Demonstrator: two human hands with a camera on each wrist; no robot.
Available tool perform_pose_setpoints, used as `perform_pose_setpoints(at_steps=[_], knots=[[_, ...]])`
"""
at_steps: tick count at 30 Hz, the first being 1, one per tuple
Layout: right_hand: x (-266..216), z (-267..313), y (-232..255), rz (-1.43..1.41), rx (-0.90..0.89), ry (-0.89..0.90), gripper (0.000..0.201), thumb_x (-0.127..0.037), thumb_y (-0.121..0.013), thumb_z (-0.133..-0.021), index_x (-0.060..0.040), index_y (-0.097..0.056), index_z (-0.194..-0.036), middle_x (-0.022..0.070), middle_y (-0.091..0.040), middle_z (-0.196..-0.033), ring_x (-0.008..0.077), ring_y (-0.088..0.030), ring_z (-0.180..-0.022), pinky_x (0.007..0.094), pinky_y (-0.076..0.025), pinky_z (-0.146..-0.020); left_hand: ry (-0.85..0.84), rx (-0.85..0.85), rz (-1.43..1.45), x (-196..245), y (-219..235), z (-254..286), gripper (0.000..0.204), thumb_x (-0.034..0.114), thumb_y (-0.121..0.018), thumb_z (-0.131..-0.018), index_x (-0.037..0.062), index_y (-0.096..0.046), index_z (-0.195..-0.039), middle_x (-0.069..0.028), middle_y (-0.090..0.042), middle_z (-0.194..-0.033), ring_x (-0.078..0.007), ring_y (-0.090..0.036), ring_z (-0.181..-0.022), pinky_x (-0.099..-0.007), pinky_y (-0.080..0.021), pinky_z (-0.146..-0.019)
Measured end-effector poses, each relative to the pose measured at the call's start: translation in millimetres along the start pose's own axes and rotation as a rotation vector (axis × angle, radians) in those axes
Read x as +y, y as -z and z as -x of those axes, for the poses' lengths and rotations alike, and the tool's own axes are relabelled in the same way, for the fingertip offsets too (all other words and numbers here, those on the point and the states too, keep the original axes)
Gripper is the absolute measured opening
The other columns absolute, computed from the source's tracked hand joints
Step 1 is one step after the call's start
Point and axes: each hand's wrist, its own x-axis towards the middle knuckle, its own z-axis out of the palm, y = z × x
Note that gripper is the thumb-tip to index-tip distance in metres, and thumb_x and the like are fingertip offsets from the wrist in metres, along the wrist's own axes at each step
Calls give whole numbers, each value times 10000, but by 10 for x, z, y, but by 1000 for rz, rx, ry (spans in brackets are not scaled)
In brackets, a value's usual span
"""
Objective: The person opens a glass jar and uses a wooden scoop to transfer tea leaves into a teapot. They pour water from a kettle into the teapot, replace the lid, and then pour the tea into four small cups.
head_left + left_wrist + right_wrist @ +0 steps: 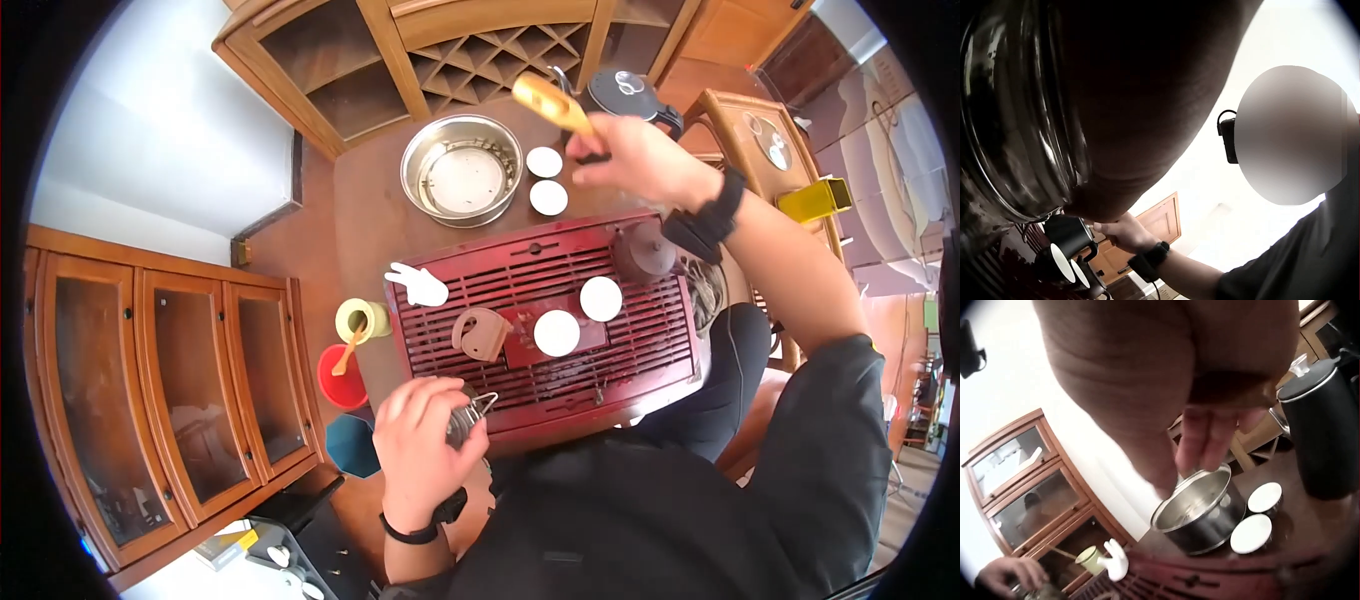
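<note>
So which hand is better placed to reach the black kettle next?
The right hand, I'd say: it is near the black kettle, though its grip is on a wooden tool. The left hand, farther off, holds a glass jar.

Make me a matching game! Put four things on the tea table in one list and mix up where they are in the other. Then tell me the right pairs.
Things:
1. Metal pot
2. Glass jar
3. Big wooden scoop
4. Brown teapot

Places:
A. On the red tray
B. In the left hand
C. Off the tray, next to two cups
D. In the right hand

Right pairs:
1-C
2-B
3-D
4-A
</note>
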Motion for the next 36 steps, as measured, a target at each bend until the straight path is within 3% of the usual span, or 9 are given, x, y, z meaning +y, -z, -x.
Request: perform_pose_setpoints(at_steps=[2,4,7,9,15,19,24,34,36], knots=[[-189,367,-39,0,-172,86,358,-162,-861,-760,-52,-541,-875,64,-664,-892,264,-648,-852,367,-521,-817,-5,0,-2,9,15,6,287,140,-802,-669,103,-630,-894,-43,-717,-1057,-302,-654,-1020,-431,-517,-864],[-174,620,-109,222,-385,249,412,-210,-891,-711,-68,-595,-960,63,-671,-968,270,-645,-979,391,-461,-920,-8,9,-1,23,13,16,284,137,-798,-669,100,-629,-894,-45,-718,-1059,-300,-655,-1019,-429,-521,-863],[-65,892,-373,273,-392,419,677,-351,-903,-671,-76,-622,-1221,76,-653,-1132,303,-602,-1139,441,-377,-983,-27,-2,-10,40,47,15,277,118,-773,-681,83,-620,-910,-72,-712,-1071,-319,-647,-1025,-436,-517,-883],[-120,979,-420,292,-412,434,524,-309,-887,-690,-58,-604,-1052,113,-635,-1042,332,-611,-1058,446,-379,-960,-46,-17,0,61,-16,29,279,97,-763,-690,74,-618,-926,-89,-707,-1079,-331,-641,-1028,-438,-510,-897],[-51,959,-590,322,-351,436,405,-182,-858,-696,-28,-589,-956,136,-639,-944,350,-634,-956,453,-435,-887,-13,-25,-23,79,-13,40,305,72,-765,-683,57,-611,-947,-110,-704,-1082,-341,-635,-1039,-436,-499,-923],[-58,627,-250,188,-156,298,400,-219,-843,-683,-16,-640,-962,171,-685,-930,375,-688,-911,459,-540,-858,1,-41,-31,89,-2,11,313,80,-769,-677,61,-610,-945,-109,-699,-1075,-344,-635,-1034,-433,-507,-909],[399,109,-80,321,19,80,299,-150,-755,-716,7,-629,-938,213,-687,-927,401,-681,-913,445,-547,-837,8,-46,-37,96,-12,-22,329,75,-770,-650,65,-602,-932,-105,-693,-1058,-350,-633,-1029,-443,-506,-905],[826,-171,-251,263,-193,61,313,-151,-793,-696,-20,-556,-854,200,-657,-883,403,-655,-916,452,-524,-810,70,-66,-53,56,-11,-42,288,173,-804,-641,115,-648,-876,-27,-706,-1045,-301,-647,-1045,-435,-478,-922],[842,-210,-294,334,-187,96,307,-94,-784,-679,-8,-640,-936,205,-698,-928,390,-681,-947,440,-543,-853,82,-80,-49,58,-5,-41,292,177,-806,-642,116,-649,-880,-22,-705,-1044,-299,-647,-1045,-435,-476,-925]])
